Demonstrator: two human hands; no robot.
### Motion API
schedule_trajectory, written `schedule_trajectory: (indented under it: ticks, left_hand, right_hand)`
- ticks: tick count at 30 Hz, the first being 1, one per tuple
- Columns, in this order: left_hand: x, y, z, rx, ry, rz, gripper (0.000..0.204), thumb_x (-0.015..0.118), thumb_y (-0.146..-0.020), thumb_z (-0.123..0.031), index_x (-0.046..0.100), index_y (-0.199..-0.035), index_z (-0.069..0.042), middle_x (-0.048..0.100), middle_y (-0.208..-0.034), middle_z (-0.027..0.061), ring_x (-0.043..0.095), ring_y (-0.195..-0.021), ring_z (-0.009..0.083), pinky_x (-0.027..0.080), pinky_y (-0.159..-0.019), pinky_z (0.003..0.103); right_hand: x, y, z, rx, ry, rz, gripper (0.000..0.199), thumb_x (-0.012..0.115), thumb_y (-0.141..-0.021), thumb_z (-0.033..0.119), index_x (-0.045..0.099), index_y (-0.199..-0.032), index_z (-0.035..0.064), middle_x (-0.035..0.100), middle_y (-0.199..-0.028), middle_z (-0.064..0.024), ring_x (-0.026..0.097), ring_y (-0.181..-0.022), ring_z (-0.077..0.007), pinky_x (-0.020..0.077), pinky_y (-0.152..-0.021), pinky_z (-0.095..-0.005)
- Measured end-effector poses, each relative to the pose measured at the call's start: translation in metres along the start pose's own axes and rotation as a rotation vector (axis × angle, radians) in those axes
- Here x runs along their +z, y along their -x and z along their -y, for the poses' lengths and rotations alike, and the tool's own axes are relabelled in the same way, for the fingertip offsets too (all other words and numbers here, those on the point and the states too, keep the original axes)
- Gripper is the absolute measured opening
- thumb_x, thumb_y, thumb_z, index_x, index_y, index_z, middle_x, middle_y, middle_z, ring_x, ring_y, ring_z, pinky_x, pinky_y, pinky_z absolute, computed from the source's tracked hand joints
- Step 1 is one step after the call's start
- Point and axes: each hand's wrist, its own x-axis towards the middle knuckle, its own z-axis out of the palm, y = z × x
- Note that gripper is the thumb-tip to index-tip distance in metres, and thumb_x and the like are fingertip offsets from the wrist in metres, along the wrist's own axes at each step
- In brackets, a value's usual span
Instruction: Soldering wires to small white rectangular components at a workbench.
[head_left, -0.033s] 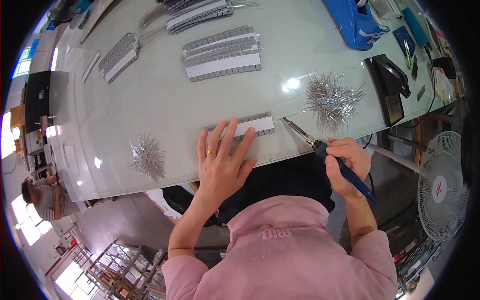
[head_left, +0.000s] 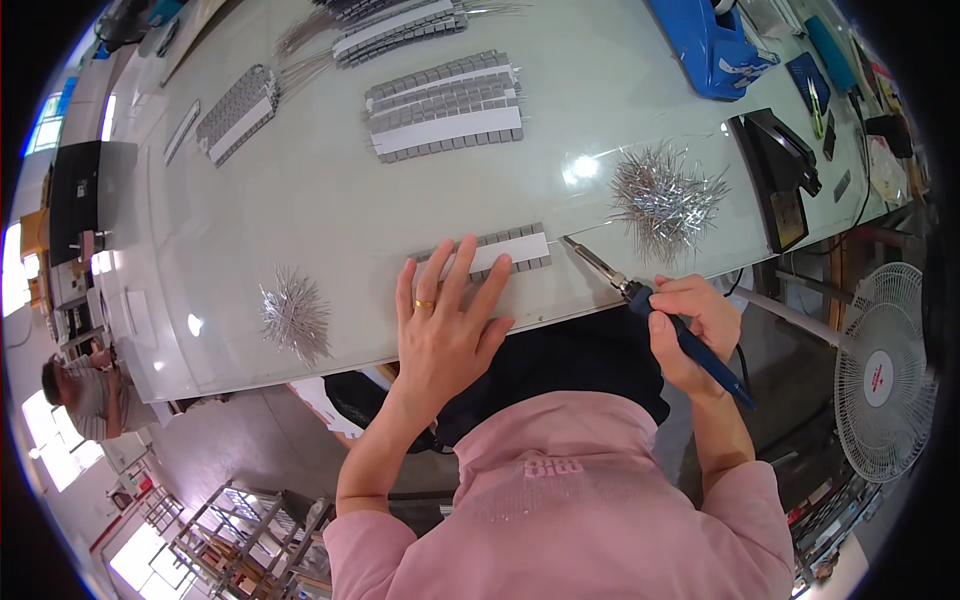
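My left hand (head_left: 445,325) lies with fingers spread over a narrow strip (head_left: 520,247) with a white middle band and rows of grey blocks along both long edges. Its fingers press the strip against the table near the front edge; the strip's left part is mostly hidden under them. My right hand (head_left: 697,325) grips a dark blue soldering iron (head_left: 640,296) like a pen. The iron's tip rests by a thin wire (head_left: 585,231) at the strip's right end; whether it touches the wire I cannot tell.
Loose piles of short silvery wires lie at right (head_left: 668,200) and left (head_left: 295,315). Farther back are stacked grey-and-white strips (head_left: 445,105). A black soldering iron stand (head_left: 780,175) and a blue tape dispenser (head_left: 715,50) stand at right. Beyond the table edge is a fan (head_left: 880,375).
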Motion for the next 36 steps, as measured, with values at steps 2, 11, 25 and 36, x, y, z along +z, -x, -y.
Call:
schedule_trajectory:
  ticks: [2,11,25,36]
  left_hand:
    - [0.0,0.0,0.0,0.0,-0.01,-0.003,0.057,0.072,-0.079,-0.033,0.056,-0.132,-0.022,0.046,-0.141,0.0109,0.041,-0.13,0.03,0.029,-0.107,0.055]
    - [0.001,-0.002,0.0,0.015,0.04,0.0,0.058,0.07,-0.076,-0.022,0.057,-0.132,-0.017,0.042,-0.144,0.0142,0.04,-0.13,0.0341,0.028,-0.107,0.057]
    - [0.002,-0.003,0.0,0.026,0.034,0.002,0.058,0.07,-0.076,-0.023,0.057,-0.132,-0.018,0.041,-0.144,0.0131,0.039,-0.131,0.0327,0.027,-0.108,0.056]
    - [0.005,-0.001,0.0,0.015,0.053,-0.011,0.054,0.068,-0.081,-0.026,0.056,-0.133,-0.02,0.041,-0.145,0.0118,0.037,-0.133,0.0301,0.024,-0.11,0.055]
  right_hand:
    - [0.001,-0.001,0.003,0.005,0.014,0.055,0.013,0.067,-0.081,0.005,0.062,-0.09,-0.0016,0.063,-0.083,-0.0144,0.061,-0.075,-0.0216,0.0525,-0.088,-0.0401]
    - [0.0,-0.005,0.005,0.071,0.018,0.055,0.012,0.067,-0.078,0.002,0.062,-0.089,-0.0025,0.064,-0.081,-0.014,0.063,-0.077,-0.0243,0.0531,-0.084,-0.0382]
    - [0.015,-0.017,0.04,-0.194,0.39,0.114,0.019,0.071,-0.064,-0.003,0.062,-0.081,0.0016,0.061,-0.072,-0.0137,0.062,-0.06,-0.0293,0.0575,-0.071,-0.0362]
    - [0.012,-0.022,0.035,-0.157,0.29,0.083,0.02,0.07,-0.065,-0.005,0.061,-0.082,0.0014,0.057,-0.065,-0.0113,0.059,-0.055,-0.0272,0.0557,-0.066,-0.0334]
